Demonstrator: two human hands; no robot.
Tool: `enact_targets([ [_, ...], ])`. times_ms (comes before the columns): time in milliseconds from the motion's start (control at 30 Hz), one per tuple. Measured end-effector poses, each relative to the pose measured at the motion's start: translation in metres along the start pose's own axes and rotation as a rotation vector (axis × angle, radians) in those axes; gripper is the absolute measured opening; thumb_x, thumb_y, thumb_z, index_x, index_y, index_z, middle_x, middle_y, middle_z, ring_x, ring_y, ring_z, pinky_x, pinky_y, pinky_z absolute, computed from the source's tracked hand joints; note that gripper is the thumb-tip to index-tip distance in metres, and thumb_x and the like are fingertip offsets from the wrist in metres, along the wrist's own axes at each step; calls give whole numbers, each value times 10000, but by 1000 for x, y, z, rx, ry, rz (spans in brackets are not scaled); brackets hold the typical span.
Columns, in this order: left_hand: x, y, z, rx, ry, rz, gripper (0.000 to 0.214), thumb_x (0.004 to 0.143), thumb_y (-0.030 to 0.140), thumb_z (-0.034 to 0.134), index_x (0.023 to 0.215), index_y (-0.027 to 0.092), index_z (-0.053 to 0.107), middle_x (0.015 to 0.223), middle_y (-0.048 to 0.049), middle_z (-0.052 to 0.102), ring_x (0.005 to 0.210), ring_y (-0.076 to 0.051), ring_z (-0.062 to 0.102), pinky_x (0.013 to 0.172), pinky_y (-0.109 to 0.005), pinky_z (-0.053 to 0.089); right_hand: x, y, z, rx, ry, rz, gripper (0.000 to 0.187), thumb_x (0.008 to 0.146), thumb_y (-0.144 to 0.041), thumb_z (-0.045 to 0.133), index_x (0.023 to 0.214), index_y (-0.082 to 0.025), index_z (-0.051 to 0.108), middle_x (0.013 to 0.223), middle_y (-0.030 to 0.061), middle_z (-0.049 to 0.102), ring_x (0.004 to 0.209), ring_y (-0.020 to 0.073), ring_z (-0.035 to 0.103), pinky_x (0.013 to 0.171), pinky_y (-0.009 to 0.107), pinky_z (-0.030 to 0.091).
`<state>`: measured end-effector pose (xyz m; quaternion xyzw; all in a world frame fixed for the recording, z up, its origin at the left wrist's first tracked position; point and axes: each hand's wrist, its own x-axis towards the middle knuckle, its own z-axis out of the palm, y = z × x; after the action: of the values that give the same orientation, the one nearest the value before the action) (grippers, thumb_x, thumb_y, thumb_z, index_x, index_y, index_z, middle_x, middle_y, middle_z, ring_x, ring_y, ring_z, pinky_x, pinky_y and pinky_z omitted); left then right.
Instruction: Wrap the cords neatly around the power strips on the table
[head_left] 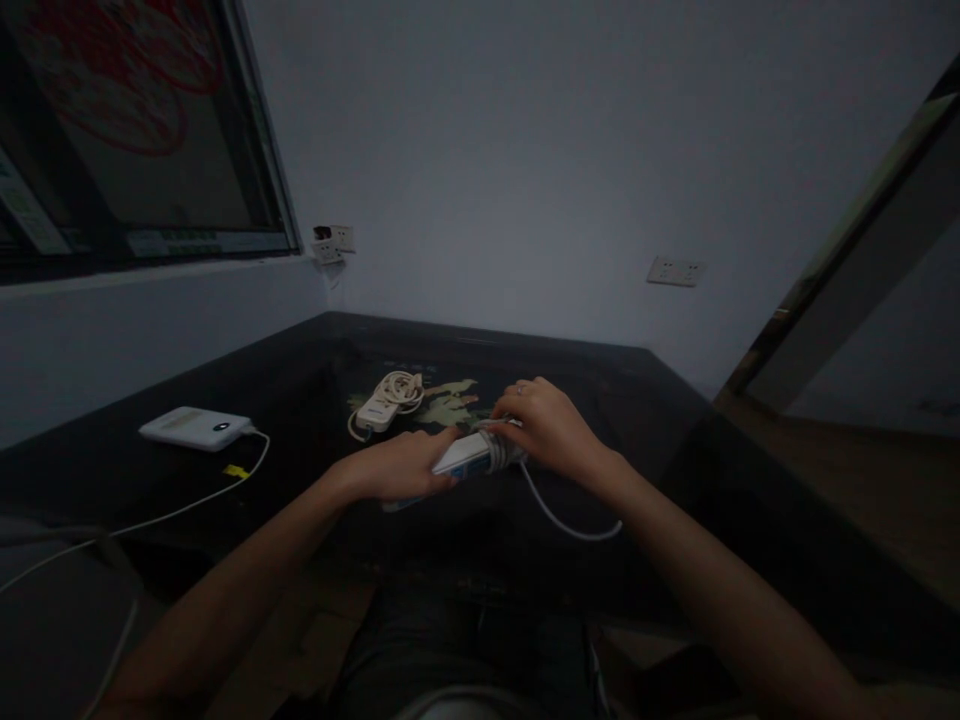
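Note:
A long white power strip (459, 456) with a blue side is held above the black table, tilted up to the right. Around its right end several turns of pale cord (496, 450) are wound, and a loose length of it curves down to the right. My left hand (409, 464) is closed around the strip's left part, thumb on top. At the wound end, the fingers of my right hand (541, 418) are closed on the cord. Behind my left hand lies a smaller white power strip (377, 412), its cord coiled beside it.
A white power bank (196, 428) sits at the left of the black table (315, 390), with a white cable (187, 508) running off toward me. A yellow tag (236, 471) lies by the cable. Wall sockets (676, 271) and a window (150, 130) are beyond the table.

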<state>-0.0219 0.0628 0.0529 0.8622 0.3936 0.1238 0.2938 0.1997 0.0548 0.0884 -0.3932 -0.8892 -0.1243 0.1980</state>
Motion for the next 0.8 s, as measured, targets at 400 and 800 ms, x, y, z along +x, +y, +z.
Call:
enact_targets([
  [400,4,-2,9,388,196,-109,576,865,333,439,1399,172,292,1031,-183,674,901,-334,666,748,-398,466,-9,-11,-2,170,-268,212,196,924,-196,501,833,-146,668,863,102,683,778,196,623,665,281,392],
  [800,0,8,14,394,379,-85,664,859,305,479,1451,234,186,1087,-145,669,891,-326,676,732,-394,487,-20,25,54,1575,-1029,184,343,860,-457,577,1009,-169,466,699,24,663,534,129,640,447,202,488],
])
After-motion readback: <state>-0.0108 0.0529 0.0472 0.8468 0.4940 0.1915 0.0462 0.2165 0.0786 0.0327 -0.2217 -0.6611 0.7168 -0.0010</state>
